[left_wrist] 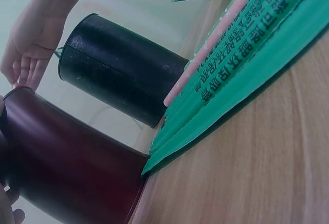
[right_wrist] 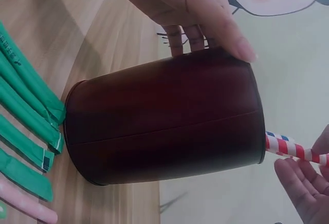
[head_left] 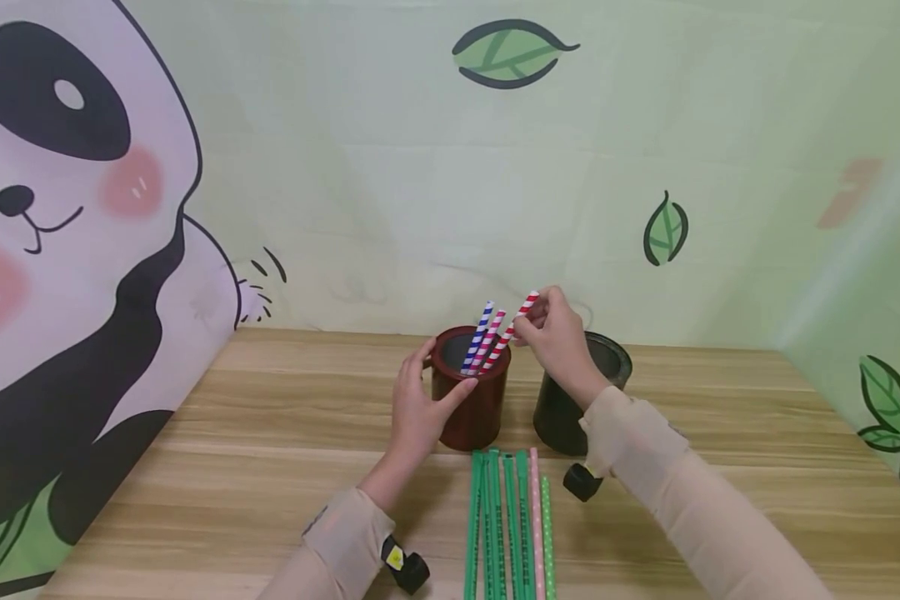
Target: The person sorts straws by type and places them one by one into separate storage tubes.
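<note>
On a wood-grain tabletop (head_left: pixel 270 467), a person's left hand (head_left: pixel 420 412) grips the side of a glossy dark-red cylindrical container (head_left: pixel 471 408), thumb near the rim. The right hand (head_left: pixel 558 337) pinches the upper end of a red-and-white striped straw (head_left: pixel 504 340), which slants with its lower end inside that container. A blue-and-white striped straw (head_left: pixel 477 336) and a pink-and-white striped straw (head_left: pixel 489 337) lean beside it. To the right, partly behind the right arm, stands a black cylindrical container (head_left: pixel 558 421). In front lie long green printed sleeves (head_left: pixel 523 517), a pale-pink patterned straw (head_left: pixel 537 517) and a light-green dotted straw (head_left: pixel 547 525), side by side.

The pinch is near the straw's tip, so a loose hold could let it slip; a sideways pull might drag its two neighbours along or bend it at the rim. If the left hand's grip slackened, the container could tip, and a forward slide might disturb the sleeves
</note>
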`<state>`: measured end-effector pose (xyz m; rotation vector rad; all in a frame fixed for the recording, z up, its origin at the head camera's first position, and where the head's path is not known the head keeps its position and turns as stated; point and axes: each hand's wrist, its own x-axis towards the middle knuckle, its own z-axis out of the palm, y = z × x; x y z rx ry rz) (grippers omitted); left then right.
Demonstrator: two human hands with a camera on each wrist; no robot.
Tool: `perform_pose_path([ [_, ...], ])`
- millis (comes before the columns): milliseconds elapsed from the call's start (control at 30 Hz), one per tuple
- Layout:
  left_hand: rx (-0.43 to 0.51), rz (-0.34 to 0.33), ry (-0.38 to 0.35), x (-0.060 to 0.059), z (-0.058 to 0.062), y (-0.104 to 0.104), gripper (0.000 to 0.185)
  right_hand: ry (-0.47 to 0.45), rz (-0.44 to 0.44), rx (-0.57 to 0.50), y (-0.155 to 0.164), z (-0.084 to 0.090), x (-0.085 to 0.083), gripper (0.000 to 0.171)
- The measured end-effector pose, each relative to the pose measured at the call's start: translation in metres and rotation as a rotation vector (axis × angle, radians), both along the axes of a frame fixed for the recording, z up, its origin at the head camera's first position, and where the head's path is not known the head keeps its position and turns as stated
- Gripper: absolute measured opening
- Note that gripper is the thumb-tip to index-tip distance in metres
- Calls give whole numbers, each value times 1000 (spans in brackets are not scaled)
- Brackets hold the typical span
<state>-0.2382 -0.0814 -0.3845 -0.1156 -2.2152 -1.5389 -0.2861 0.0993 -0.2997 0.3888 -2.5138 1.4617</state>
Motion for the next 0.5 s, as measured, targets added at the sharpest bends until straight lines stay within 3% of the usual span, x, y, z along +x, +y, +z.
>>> perform_pose_path([
  [500,-7,1,8,-1,-1,0,78,-96,13,158,-8,-2,-3,41],
])
